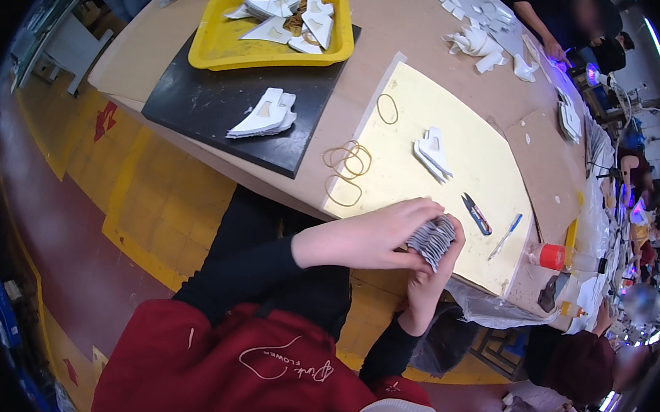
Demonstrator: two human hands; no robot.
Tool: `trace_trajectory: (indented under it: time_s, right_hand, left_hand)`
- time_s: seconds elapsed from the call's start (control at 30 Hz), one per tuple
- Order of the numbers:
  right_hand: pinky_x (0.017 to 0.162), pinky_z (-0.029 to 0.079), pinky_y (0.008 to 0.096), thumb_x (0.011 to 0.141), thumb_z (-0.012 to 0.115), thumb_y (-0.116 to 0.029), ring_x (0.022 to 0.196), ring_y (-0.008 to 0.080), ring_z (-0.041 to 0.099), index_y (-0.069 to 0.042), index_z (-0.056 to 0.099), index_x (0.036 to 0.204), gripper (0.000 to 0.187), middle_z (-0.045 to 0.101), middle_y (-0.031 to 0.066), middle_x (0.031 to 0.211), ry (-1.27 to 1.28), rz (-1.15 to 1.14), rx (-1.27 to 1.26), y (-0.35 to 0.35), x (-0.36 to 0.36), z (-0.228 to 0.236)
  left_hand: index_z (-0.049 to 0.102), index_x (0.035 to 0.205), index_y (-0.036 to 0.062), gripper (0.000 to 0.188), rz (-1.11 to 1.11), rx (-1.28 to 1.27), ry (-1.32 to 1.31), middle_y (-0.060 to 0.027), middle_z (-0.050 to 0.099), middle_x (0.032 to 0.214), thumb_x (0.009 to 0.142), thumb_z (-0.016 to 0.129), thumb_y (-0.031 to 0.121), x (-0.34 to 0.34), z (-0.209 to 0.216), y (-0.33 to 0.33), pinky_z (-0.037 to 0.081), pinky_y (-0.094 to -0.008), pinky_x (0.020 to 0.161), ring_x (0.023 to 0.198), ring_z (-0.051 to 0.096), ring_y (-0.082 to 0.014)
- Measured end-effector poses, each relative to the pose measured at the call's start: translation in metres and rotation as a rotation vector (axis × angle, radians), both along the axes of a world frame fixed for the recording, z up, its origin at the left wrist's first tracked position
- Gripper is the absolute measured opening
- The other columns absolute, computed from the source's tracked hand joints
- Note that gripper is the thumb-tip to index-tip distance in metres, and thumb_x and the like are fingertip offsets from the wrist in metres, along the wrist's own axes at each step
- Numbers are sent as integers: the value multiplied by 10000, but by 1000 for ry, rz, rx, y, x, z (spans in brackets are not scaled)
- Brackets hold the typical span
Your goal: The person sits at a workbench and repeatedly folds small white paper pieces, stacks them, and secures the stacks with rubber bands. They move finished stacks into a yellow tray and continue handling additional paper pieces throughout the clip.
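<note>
A stack of thin pieces (434, 244) is held slightly right of centre in the frame, at the near edge of a pale yellow sheet (471, 132); it is grasped from both sides, the left hand (370, 234) being wrapped over its left side and the right hand (426, 285) closed around its right and lower side; the layered edges are exposed, grey and slightly wavy, in close parallel lines; the flat faces are covered by the fingers, so the full outline cannot be determined.

Beyond the hands, dark-bladed snips (477, 214) and a slim blue-and-white pen (505, 236) are laid on the sheet, with a white cut stack (432, 154) farther up; tan rubber bands (349, 159) are placed along its left border; at upper left, a second white stack (264, 114) is set on a black board (217, 108); behind it, a yellow tray (271, 63) is loaded with white cut pieces (272, 30) and more bands; at upper right, white scraps (474, 43) are spread.
</note>
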State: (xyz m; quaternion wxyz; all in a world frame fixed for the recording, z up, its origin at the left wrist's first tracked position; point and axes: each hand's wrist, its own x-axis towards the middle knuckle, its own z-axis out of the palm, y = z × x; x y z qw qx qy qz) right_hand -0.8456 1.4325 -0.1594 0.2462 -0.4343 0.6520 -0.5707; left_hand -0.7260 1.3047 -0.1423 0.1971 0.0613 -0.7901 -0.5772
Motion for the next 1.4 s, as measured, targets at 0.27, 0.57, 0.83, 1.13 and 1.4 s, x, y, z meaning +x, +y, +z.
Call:
trace_trajectory:
  time_s: [0.27, 0.57, 0.83, 1.13, 1.4]
  right_hand:
    - [775, 536, 426, 731, 785, -162, 934, 374, 644, -19, 414, 1393, 773, 496, 183, 1270, 614, 621, 269, -55, 50, 44]
    - [910, 455, 418, 765, 792, -216, 1068, 321, 554, -32, 529, 1318, 639, 520, 168, 1251, 395, 527, 29, -71, 48, 55]
    - [838, 396, 374, 791, 750, -124, 933, 240, 544, -74, 651, 895, 151, 578, 52, 966, 766, 210, 63, -69, 47, -23]
    - [829, 487, 308, 977, 548, -11, 853, 185, 606, -27, 547, 1018, 44, 635, 86, 882, -233, -52, -227, -60, 53, -25]
    - [714, 481, 264, 1008, 521, -47, 756, 137, 583, -34, 501, 1146, 141, 652, 113, 913, -608, 14, -262, -46, 54, -18]
  left_hand:
    - [333, 1438, 20, 663, 312, 613, -127, -109, 484, 1328, 918, 697, 211, 105, -4, 17, 382, -342, 1074, 1246, 477, -169]
    - [346, 1438, -11, 568, 499, 1386, 455, -176, 485, 1396, 1037, 456, 376, 147, -21, 22, 367, -417, 1122, 1303, 486, -290]
    - [408, 1441, 7, 656, 127, 1980, 872, -193, 473, 1407, 1013, 420, 504, 159, -9, 8, 331, -467, 1134, 1343, 407, -350]
    - [414, 1423, 17, 587, 339, 1807, 759, -175, 510, 1365, 1023, 456, 444, 160, -11, 13, 391, -425, 1074, 1290, 468, -324]
    - [492, 1298, 100, 395, 543, 1633, 599, -50, 576, 1229, 1024, 515, 384, 157, -16, 19, 435, -342, 965, 1111, 545, -166]
